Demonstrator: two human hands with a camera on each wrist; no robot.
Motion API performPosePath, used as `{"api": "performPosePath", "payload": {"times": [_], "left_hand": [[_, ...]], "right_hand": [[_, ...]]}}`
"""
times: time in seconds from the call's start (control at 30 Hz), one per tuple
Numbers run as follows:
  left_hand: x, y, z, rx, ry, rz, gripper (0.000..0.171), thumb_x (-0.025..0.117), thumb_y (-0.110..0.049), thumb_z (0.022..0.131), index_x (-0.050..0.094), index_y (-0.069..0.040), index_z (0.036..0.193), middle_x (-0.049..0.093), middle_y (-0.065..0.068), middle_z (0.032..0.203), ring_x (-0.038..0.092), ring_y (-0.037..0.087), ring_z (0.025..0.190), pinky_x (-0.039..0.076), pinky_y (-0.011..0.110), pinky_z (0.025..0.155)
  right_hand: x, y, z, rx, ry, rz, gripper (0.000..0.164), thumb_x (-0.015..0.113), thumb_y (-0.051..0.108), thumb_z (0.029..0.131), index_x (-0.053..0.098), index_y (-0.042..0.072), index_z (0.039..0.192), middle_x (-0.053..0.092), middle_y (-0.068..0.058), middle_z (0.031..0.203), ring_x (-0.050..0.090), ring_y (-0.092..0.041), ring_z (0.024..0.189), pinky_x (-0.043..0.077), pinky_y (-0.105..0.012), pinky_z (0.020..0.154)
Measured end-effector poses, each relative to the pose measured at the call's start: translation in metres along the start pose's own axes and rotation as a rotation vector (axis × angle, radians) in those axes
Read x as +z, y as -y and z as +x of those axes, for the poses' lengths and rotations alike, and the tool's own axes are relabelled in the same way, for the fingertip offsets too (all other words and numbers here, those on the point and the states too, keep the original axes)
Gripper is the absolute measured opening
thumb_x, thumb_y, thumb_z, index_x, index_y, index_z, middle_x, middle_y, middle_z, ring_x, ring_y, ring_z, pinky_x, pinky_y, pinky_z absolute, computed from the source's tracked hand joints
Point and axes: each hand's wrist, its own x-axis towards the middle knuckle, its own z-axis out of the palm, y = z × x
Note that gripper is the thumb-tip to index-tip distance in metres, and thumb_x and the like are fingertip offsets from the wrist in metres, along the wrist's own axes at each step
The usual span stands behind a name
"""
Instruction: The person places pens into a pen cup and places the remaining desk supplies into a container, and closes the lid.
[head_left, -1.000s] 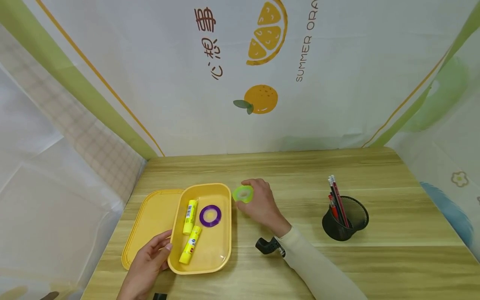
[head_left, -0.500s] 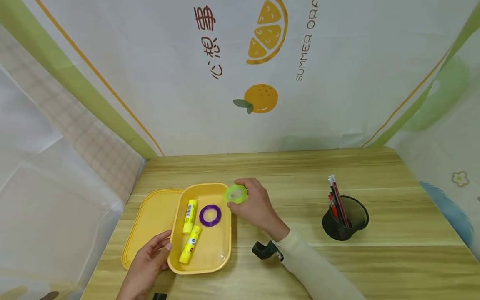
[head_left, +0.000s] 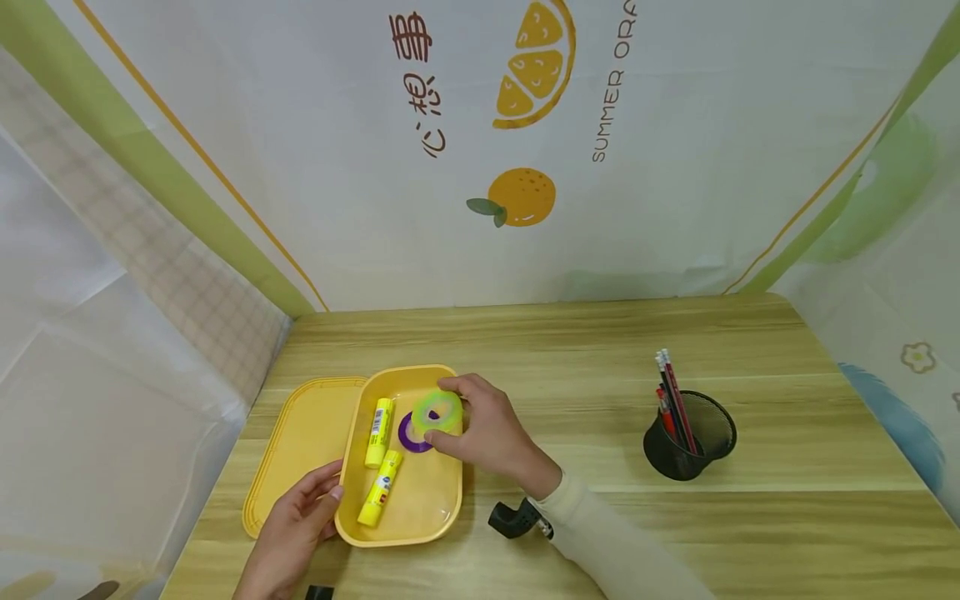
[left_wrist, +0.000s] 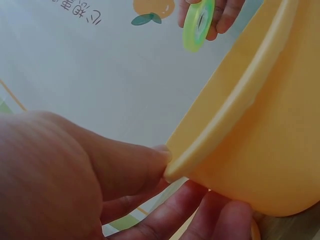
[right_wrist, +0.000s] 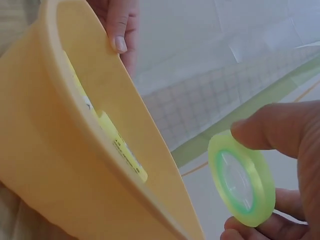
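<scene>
My right hand (head_left: 491, 433) pinches a roll of green tape (head_left: 437, 412) between thumb and fingers, above the yellow box (head_left: 420, 508). Seen from the right wrist, the green tape (right_wrist: 242, 180) is tilted on edge beside the box's rim (right_wrist: 115, 170). Inside the box lie two yellow glue sticks (head_left: 380, 433) and a purple roll of tape (head_left: 408, 435), partly hidden under the green one. At the box's left side, my left hand (head_left: 296, 521) grips the wall; in the left wrist view its thumb (left_wrist: 135, 165) lies on the rim, with the fingers beneath.
A yellow lid (head_left: 300, 450) lies on the wooden table (head_left: 585, 342), its right side hidden by the box. To the right stands a black mesh pen holder (head_left: 693, 442) with pencils and a red pen. A printed cloth (head_left: 375, 233) hangs behind the table.
My right hand has carried the green tape leftward, from beside the box's right rim to over the purple tape. The left hand and the box have stayed in place.
</scene>
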Motion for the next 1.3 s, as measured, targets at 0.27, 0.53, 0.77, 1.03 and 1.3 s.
{"api": "performPosePath", "payload": {"times": [0.27,0.53,0.77,1.03,1.3], "left_hand": [[0.0,0.0,0.0,-0.009,-0.003,0.006,0.049,0.048,-0.012,0.114,0.04,-0.005,0.161,0.052,0.02,0.149,0.065,0.008,0.106,0.061,0.027,0.081],[0.0,0.0,-0.001,-0.002,-0.003,0.005,0.048,0.048,-0.012,0.114,0.04,-0.004,0.161,0.052,0.021,0.15,0.065,0.006,0.107,0.061,0.027,0.081],[0.001,0.0,-0.001,-0.009,-0.01,0.018,0.048,0.048,-0.013,0.114,0.04,-0.004,0.161,0.051,0.021,0.151,0.065,0.005,0.107,0.061,0.026,0.082],[0.002,-0.001,0.001,-0.026,-0.013,0.006,0.049,0.048,-0.014,0.114,0.04,-0.003,0.161,0.051,0.022,0.153,0.065,0.008,0.113,0.062,0.028,0.085],[0.003,-0.002,0.001,-0.026,-0.012,0.01,0.049,0.047,-0.015,0.114,0.04,-0.003,0.161,0.05,0.023,0.154,0.064,0.014,0.119,0.062,0.028,0.085]], "right_hand": [[0.009,0.0,-0.005,-0.027,0.033,-0.057,0.069,0.091,0.03,0.083,0.064,0.006,0.141,0.066,-0.004,0.138,0.064,-0.018,0.12,0.056,-0.034,0.105],[0.016,0.001,-0.012,-0.034,0.125,-0.047,0.069,0.09,0.033,0.084,0.064,0.009,0.143,0.067,0.001,0.136,0.063,-0.014,0.119,0.055,-0.032,0.103],[0.025,0.001,-0.015,-0.12,0.173,-0.178,0.071,0.091,0.038,0.082,0.066,0.008,0.141,0.069,0.0,0.137,0.064,-0.016,0.125,0.052,-0.033,0.109],[0.03,0.001,-0.018,-0.202,0.173,-0.27,0.068,0.09,0.04,0.083,0.068,0.01,0.139,0.068,0.0,0.141,0.062,-0.017,0.135,0.05,-0.036,0.114],[0.035,-0.003,-0.02,-0.235,0.175,-0.289,0.066,0.089,0.04,0.083,0.068,0.009,0.137,0.069,0.001,0.137,0.064,-0.015,0.132,0.051,-0.03,0.112]]}}
